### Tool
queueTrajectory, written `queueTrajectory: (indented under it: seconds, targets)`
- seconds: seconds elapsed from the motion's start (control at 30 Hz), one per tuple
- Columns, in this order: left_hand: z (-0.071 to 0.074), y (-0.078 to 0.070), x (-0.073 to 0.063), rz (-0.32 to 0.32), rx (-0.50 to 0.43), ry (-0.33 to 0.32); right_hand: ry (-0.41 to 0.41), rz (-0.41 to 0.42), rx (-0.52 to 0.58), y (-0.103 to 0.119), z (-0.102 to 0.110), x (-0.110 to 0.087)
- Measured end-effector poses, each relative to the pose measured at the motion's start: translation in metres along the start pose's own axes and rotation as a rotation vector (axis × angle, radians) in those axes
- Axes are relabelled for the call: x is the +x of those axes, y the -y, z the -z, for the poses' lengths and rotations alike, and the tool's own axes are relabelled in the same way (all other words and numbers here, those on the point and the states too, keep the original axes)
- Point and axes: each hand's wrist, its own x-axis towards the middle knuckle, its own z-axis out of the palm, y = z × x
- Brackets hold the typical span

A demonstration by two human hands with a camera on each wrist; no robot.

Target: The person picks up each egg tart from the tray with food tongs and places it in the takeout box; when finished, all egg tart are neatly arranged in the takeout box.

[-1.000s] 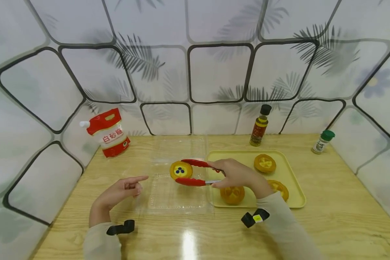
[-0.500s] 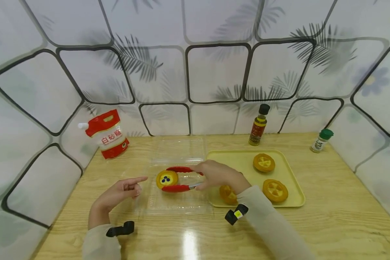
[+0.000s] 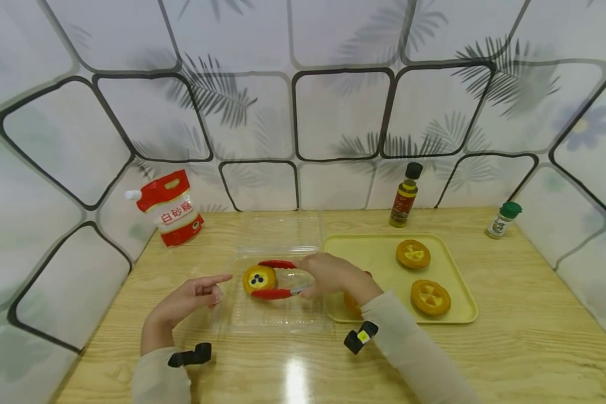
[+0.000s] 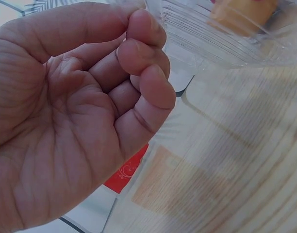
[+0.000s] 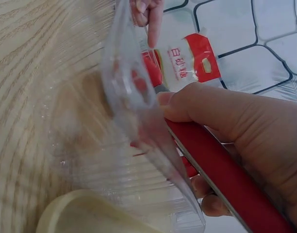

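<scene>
My right hand [image 3: 328, 276] grips red-and-silver tongs [image 3: 272, 293]. Between the tong tips is a round golden tart [image 3: 260, 280] with a yellow centre and several dark blue berries, at the left side of a clear plastic clamshell box [image 3: 283, 320]. The box's lid [image 3: 283, 231] lies folded back. In the right wrist view, the tongs' red handle [image 5: 221, 179] runs under my thumb, behind the clear box wall [image 5: 139, 111]. My left hand [image 3: 189, 300] is beside the box's left edge, index finger extended, other fingers loosely bent; its palm [image 4: 66, 126] holds nothing.
A yellow tray [image 3: 371, 247] on the right bears tarts, including one at the back [image 3: 413, 254] and one in front [image 3: 431, 297]; another is partly behind my right arm. A sugar pouch [image 3: 174, 210], an oil bottle [image 3: 403, 196] and a green-capped jar [image 3: 503, 220] stand farther back.
The right hand has carried the tart in the tongs left and slightly down, over the box's left part, and has barely moved in the last half second. The left hand has stayed in place.
</scene>
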Motion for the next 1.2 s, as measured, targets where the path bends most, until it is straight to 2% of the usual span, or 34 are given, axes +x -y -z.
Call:
queueTrajectory:
  seconds: [0.13, 0.33, 0.6, 0.77, 1.0, 1.2]
  targets:
    - [0.000, -0.002, 0.000, -0.010, -0.002, 0.008, -0.009, -0.016, -0.034, 0.001, -0.002, 0.000]
    - [-0.001, -0.001, 0.000, 0.010, 0.000, -0.004, -0.016, -0.037, -0.093, 0.002, -0.006, -0.001]
    - [0.000, 0.003, 0.001, 0.029, 0.002, -0.008, -0.032, -0.041, -0.083, 0.000, -0.009, -0.004]
    - [0.001, 0.004, 0.001, 0.029, 0.006, -0.012, -0.053, -0.029, -0.021, -0.002, -0.007, -0.007]
    - [0.001, 0.003, 0.000, 0.029, 0.015, -0.013, -0.091, -0.003, 0.140, -0.010, -0.007, -0.009]
    - [0.001, 0.004, 0.001, 0.030, 0.016, -0.017, -0.143, 0.073, 0.189, -0.019, -0.008, -0.009]
